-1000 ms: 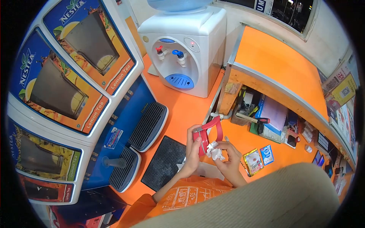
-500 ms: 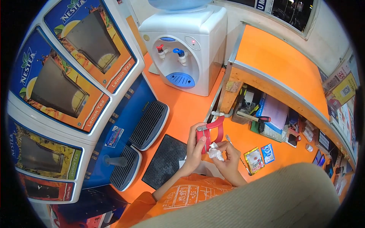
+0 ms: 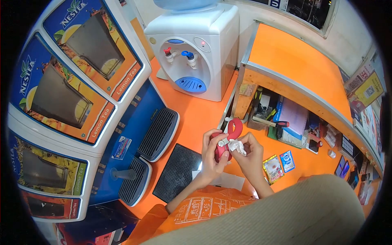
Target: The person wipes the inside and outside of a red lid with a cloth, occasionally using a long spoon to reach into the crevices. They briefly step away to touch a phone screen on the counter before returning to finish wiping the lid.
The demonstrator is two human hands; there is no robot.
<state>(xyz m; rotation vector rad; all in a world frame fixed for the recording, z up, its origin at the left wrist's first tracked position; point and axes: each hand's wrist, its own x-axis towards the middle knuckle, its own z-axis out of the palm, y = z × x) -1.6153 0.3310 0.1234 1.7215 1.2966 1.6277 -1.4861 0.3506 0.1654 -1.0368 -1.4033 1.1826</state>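
Red tool (image 3: 233,130) is being clasped by the left hand (image 3: 212,152) over the orange bench (image 3: 192,118). The right hand (image 3: 252,154), pinching tissue (image 3: 237,145), is now pressing higher against it than before.

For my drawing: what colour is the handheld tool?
The curved plastic tool in the left hand is red; head view.

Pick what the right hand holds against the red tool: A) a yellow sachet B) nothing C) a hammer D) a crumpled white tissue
D: the right hand pinches a crumpled white tissue against the red tool, which the left hand grips; the yellow sachet lies apart on the orange counter.
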